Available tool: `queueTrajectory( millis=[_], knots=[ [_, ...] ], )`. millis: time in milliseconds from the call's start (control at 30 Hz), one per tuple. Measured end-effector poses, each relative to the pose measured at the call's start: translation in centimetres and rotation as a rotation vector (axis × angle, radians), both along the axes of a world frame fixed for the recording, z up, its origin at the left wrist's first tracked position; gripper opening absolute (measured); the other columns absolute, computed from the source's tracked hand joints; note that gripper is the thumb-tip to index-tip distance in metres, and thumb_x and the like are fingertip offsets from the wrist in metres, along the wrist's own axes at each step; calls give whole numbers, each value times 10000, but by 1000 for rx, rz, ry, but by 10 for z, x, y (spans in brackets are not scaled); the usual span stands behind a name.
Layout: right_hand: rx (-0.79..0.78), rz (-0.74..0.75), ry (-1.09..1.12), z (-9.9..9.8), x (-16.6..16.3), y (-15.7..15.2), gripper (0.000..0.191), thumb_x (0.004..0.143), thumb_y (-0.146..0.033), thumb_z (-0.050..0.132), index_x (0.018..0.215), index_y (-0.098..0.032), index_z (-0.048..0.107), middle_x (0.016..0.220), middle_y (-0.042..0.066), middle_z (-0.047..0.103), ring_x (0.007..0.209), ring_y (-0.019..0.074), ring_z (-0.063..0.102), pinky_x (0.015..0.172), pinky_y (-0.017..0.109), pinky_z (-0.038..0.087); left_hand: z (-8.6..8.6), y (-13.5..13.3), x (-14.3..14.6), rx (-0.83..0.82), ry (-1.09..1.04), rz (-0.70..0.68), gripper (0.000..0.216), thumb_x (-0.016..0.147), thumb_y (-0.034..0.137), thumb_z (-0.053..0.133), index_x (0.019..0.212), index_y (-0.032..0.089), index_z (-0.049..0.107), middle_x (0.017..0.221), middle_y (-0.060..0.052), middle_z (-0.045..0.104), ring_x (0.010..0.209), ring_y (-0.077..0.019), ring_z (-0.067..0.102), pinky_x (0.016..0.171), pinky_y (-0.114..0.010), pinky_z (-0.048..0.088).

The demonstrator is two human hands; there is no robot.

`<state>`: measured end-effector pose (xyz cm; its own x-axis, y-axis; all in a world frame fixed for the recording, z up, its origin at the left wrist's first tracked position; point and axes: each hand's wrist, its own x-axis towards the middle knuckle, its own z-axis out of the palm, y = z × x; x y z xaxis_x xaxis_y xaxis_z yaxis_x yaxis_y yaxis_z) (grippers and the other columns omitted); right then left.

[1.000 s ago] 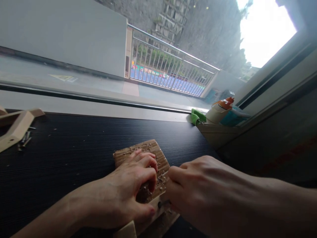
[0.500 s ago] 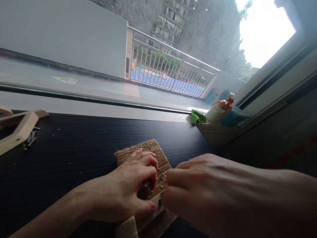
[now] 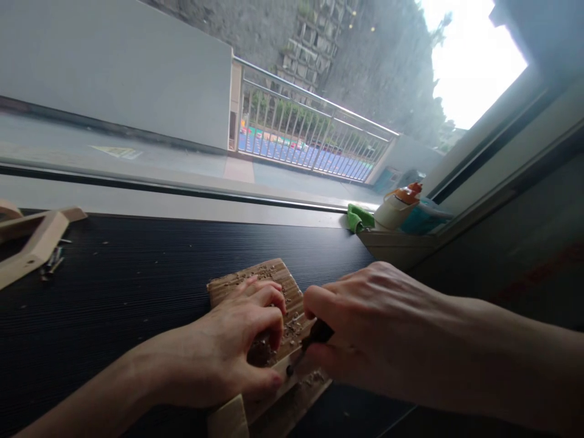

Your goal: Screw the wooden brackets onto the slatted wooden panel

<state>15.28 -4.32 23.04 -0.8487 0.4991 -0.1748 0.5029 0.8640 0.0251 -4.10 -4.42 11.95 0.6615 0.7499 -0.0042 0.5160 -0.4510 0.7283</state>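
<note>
On the black table [image 3: 146, 261], left hand [image 3: 237, 340], thumb and fingers apart, rests on board [image 3: 294, 313] and strip [image 3: 298, 368]; right hand [image 3: 369, 328] is clamped on dark tool [image 3: 320, 333].

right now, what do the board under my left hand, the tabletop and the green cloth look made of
Board: wood, perhaps unvarnished; streaky brown grain shows.
Tabletop: black, perhaps laminate or stained wood; fine parallel lines and a soft sheen.
Green cloth: fabric, matte, maybe microfibre; it lies in soft folds, but the weave is too small to tell.
</note>
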Motion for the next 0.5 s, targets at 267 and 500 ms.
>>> queueTrajectory(
  millis=[267,500],
  knots=[
    [-82,40,-17,18,-4,-5,180,812,-36,571,917,-164,641,957,33,669,857,144,623,710,231,456,2,-2,0,5,33,17,167,704,316,718,774,236,589,1065,8,561,1121,-231,472,1045,-344,324],
    [-109,61,-31,-2,7,-2,115,801,-84,580,797,-184,635,770,3,661,618,118,598,520,234,419,2,-1,-1,4,50,17,142,709,302,716,779,245,606,1119,13,570,1182,-245,462,1091,-362,275]
  ],
)
